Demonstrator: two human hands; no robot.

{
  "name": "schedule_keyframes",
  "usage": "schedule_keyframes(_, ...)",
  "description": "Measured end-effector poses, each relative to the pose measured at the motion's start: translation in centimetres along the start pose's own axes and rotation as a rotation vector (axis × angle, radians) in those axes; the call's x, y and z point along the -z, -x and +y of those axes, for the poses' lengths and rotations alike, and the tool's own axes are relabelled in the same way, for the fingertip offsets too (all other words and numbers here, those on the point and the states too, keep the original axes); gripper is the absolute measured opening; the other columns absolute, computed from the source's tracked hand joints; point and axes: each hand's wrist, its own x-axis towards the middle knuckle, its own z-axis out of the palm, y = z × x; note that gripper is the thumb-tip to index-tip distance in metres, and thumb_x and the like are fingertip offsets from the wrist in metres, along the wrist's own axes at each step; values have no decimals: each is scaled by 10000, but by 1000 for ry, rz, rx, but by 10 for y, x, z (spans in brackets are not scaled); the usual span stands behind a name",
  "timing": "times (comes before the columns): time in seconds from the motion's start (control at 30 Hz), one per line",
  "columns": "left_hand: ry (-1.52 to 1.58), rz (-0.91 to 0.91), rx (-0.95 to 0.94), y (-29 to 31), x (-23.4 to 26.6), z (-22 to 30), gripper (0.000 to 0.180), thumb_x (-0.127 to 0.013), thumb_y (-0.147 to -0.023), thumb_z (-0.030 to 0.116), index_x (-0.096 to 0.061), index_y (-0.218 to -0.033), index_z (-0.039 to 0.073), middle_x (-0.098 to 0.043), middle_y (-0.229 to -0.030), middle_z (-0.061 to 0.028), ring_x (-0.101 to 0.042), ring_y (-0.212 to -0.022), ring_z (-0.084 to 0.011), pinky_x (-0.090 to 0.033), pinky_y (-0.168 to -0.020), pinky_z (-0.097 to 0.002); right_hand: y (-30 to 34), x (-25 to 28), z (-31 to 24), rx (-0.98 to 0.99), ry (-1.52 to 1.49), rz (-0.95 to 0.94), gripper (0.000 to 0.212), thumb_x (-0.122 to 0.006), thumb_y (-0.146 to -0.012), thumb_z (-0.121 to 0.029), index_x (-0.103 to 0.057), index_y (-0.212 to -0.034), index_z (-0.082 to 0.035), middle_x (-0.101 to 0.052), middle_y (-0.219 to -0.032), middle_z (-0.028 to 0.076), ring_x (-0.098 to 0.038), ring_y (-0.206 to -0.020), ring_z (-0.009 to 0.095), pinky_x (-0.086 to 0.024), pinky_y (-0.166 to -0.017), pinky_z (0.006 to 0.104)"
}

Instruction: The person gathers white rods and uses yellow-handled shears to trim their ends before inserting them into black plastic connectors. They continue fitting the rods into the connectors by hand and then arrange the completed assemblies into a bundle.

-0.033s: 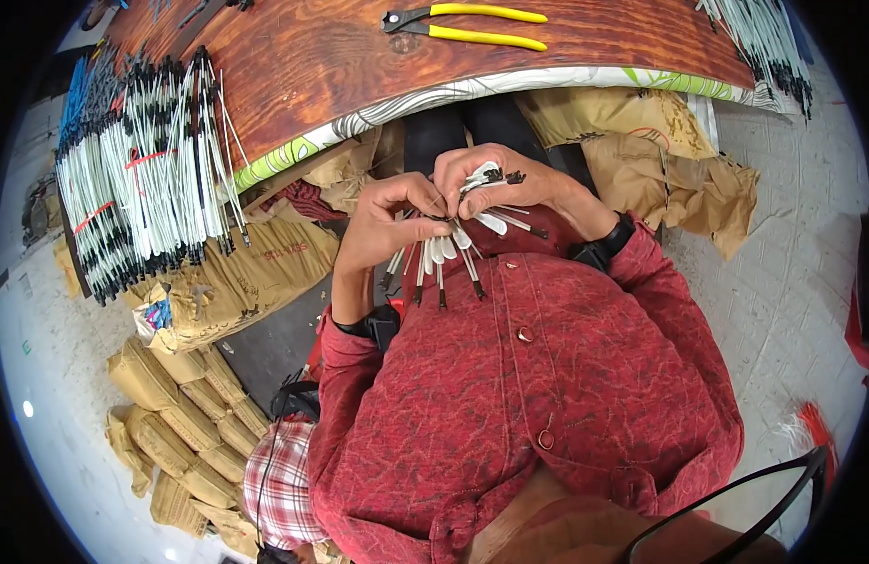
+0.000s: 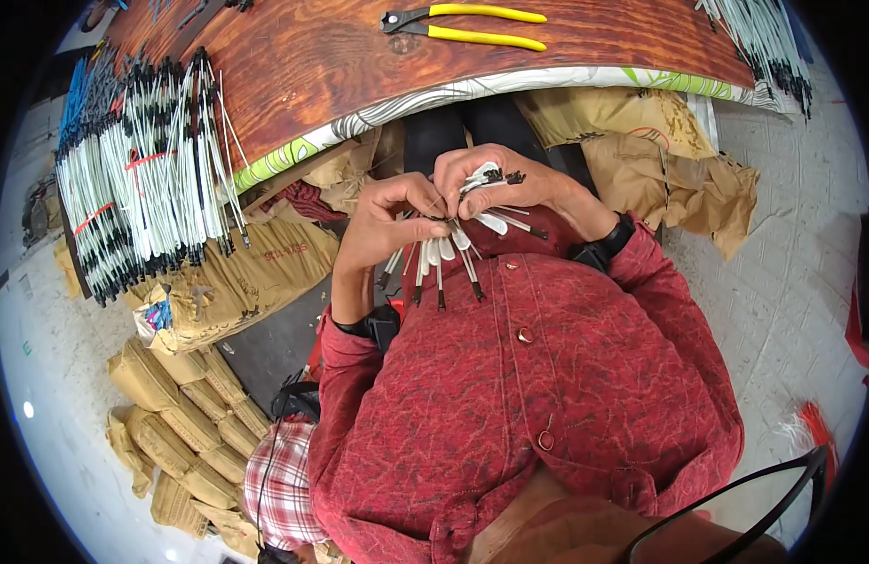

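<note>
Both my hands meet in front of my chest over a fanned cluster of thin pale rods [image 2: 441, 278] with black tips and whitish, rounded flat pieces among them. My left hand [image 2: 397, 216] is closed in a pinch at the cluster's centre, with what looks like a fine wire at its fingertips. Curled round the cluster's other side, my right hand [image 2: 514, 183] grips it between thumb and fingers, and whitish pieces and black tips stick out above the thumb. The fingers hide how the rods join at the middle.
End-cutting pliers [image 2: 467, 26] with yellow handles lie on the wooden table [image 2: 312, 85]. Bundles of pale rods [image 2: 157, 179] hang over its left edge, more rods [image 2: 759, 47] at far right. Brown sacks [image 2: 256, 268] lie below, wrapped packs [image 2: 185, 414] at lower left beside red plaid cloth [image 2: 279, 479].
The rods' lower tips have shifted very slightly; both hands keep the same place and grip.
</note>
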Motion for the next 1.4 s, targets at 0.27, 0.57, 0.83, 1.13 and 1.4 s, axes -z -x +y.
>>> schedule_keyframes(0.27,243,-82,101,-3,-8,-7,154,-800,-765,8,-655,-817,5,-664,-932,-107,-625,-907,-179,-493,-805,-316,15,3,5,-34,-37,12,205,-754,-854,-202,-682,-911,-19,-601,-963,60,-577,-872,150,-462,-761,299)
schedule_keyframes(0.57,-26,67,38,-2,-28,-6,173,-802,-753,-32,-674,-865,-2,-680,-931,-102,-655,-861,-153,-522,-769,-269,24,7,9,-94,-93,90,133,-771,-823,-112,-694,-887,-24,-599,-941,50,-577,-908,150,-459,-809,302)
schedule_keyframes(0.83,-21,180,20,4,-30,-13,205,-787,-729,-85,-716,-913,-28,-686,-936,-110,-658,-838,-161,-523,-752,-275,23,-1,14,-143,-84,148,139,-790,-764,-10,-690,-861,-18,-599,-937,43,-581,-922,142,-472,-805,286)
schedule_keyframes(1.13,-86,138,-42,14,-21,-13,180,-794,-737,-44,-744,-909,-28,-690,-931,-99,-653,-832,-143,-526,-730,-259,12,-15,5,-159,-4,146,179,-790,-774,-65,-639,-868,-46,-626,-750,-16,-586,-749,66,-472,-696,237)
schedule_keyframes(1.4,-70,132,38,14,-24,-4,211,-808,-734,12,-762,-940,8,-701,-932,-90,-657,-894,-170,-521,-778,-286,13,-17,4,-226,144,208,285,-841,-732,-139,-588,-837,-61,-586,-751,-35,-509,-729,49,-441,-675,246)
